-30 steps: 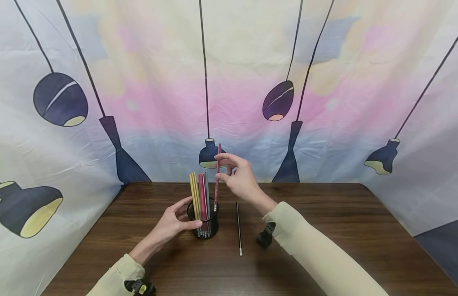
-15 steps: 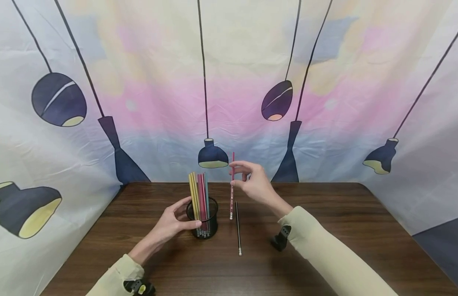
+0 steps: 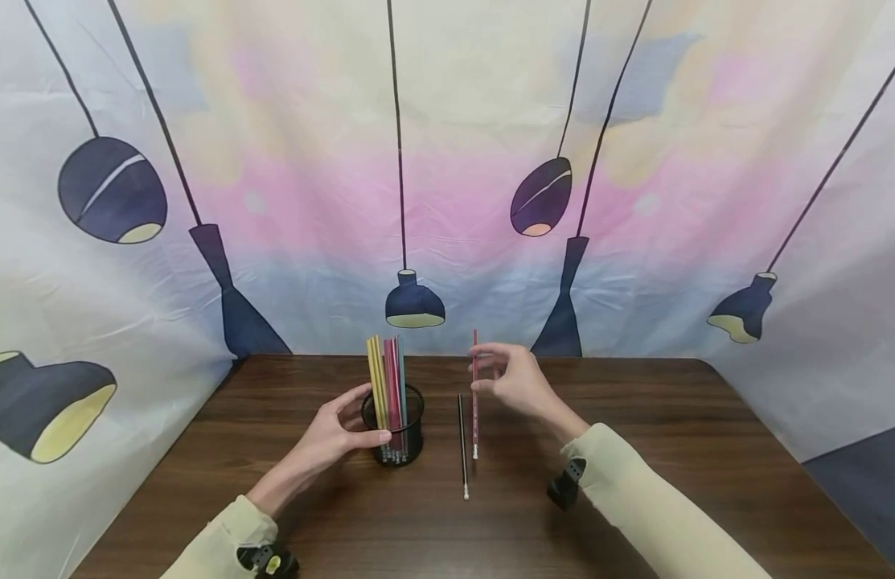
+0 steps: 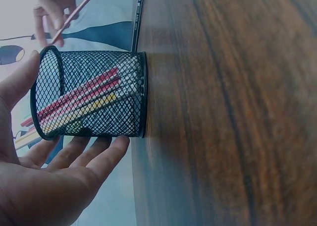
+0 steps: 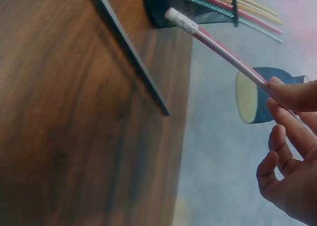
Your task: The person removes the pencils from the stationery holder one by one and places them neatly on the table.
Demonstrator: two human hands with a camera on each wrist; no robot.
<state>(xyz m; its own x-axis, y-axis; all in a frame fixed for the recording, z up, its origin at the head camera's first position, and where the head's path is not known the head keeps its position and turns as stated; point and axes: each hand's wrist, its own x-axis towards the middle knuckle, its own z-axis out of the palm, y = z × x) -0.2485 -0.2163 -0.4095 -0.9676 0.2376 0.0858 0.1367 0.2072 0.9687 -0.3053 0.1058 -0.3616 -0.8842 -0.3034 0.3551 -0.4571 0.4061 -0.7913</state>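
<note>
A black mesh pencil cup (image 3: 412,444) stands upright on the table, with several yellow, red and teal pencils (image 3: 394,370) leaning inside it, eraser ends down. My left hand (image 3: 333,433) holds the cup from its left side, thumb at the rim and fingers round the mesh wall. To the right of the cup, my right hand (image 3: 518,381) pinches a red patterned pencil (image 5: 225,52) between thumb and fingers. That pencil hangs nearly vertical, white eraser down, apparently above the table. Between the cup and the right hand lies a black pencil (image 3: 462,450), its eraser end nearest me.
The dark wooden table (image 3: 657,466) reaches back to a hanging cloth (image 3: 476,209) printed with lamps, which also runs along the sides. A small black device (image 3: 566,484) is strapped at each wrist.
My right hand has carried the red pencil out of the cup, rightward and down, past the black pencil to its right side. My left hand keeps its hold on the cup.
</note>
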